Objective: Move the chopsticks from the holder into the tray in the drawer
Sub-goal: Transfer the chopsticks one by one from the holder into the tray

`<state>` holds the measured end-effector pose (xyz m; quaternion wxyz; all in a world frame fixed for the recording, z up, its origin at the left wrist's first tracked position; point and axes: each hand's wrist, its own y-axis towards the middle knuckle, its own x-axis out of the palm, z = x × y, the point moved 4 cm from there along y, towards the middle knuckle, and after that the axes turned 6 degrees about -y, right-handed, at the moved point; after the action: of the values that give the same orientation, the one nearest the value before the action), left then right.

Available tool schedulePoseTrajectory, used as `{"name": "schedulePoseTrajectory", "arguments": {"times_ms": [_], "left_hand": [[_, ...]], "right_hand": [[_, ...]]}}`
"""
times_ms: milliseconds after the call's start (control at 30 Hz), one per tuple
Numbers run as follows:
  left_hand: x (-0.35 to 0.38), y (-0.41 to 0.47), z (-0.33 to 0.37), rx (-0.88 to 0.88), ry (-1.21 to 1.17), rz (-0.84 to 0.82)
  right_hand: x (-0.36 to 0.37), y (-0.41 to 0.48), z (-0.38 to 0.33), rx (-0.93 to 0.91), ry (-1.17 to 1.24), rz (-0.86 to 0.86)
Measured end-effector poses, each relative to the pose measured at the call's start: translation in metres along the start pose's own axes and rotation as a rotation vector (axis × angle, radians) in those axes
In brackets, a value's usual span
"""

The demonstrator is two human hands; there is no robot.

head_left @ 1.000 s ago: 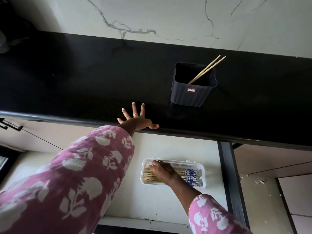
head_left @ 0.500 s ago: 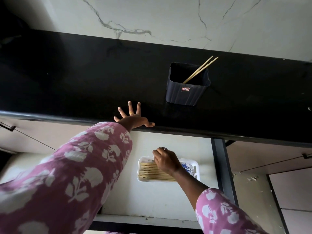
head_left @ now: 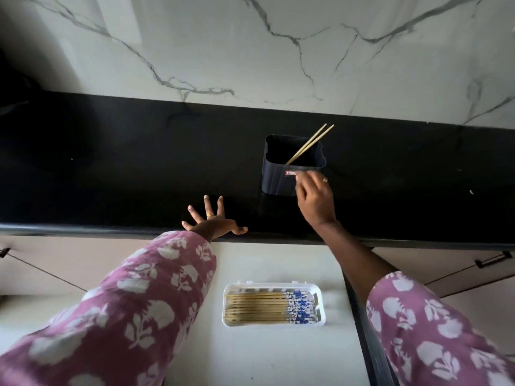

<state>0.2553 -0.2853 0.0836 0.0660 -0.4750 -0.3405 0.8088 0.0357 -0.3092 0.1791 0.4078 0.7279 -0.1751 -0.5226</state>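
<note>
Head cam, chopsticks [head_left: 309, 144]: lean up-right in holder [head_left: 276, 179], low ends hidden.
L hand [head_left: 214, 222]: fingers spread on worktop [head_left: 139, 162].
R hand [head_left: 316, 199]: by holder, fingers blurred, can't tell.

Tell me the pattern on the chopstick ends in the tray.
The chopstick ends carry a blue-and-white print; head view.

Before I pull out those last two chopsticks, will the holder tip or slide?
Probably stays put: the holder looks squat and square-based. Nearly empty, it's likely light, so it may slide on the glossy countertop. The chopsticks lean loosely, so they should lift freely.
</note>
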Motion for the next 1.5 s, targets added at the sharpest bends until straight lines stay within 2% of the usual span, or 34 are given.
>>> {"name": "schedulePoseTrajectory", "arguments": {"times_ms": [100,300,533,667,867,1133,1267,1500], "left_hand": [[0.001,0.004,0.0,-0.014,-0.003,-0.017],[0.001,0.009,-0.001,0.001,-0.007,-0.024],[0.001,0.007,0.001,-0.005,-0.004,-0.023],[0.0,0.009,0.0,-0.005,-0.016,-0.034],[0.0,0.009,0.001,-0.007,-0.005,-0.032],[0.001,0.009,0.0,-0.008,-0.001,-0.027],[0.001,0.009,-0.001,0.0,-0.004,-0.019],[0.001,0.005,0.0,0.012,0.005,-0.005]], "right_hand": [[0.005,0.035,0.023,0.204,0.005,-0.015],[0.026,0.086,0.07,0.781,0.095,-0.179],[0.071,0.1,0.111,1.206,0.346,-0.268],[0.088,0.1,0.119,1.301,0.436,-0.271],[0.095,0.097,0.123,1.331,0.503,-0.216],[0.082,0.105,0.135,1.141,0.342,-0.175],[0.036,0.119,0.112,0.992,0.263,-0.168],[-0.029,0.134,0.091,0.785,0.204,-0.033]]}}
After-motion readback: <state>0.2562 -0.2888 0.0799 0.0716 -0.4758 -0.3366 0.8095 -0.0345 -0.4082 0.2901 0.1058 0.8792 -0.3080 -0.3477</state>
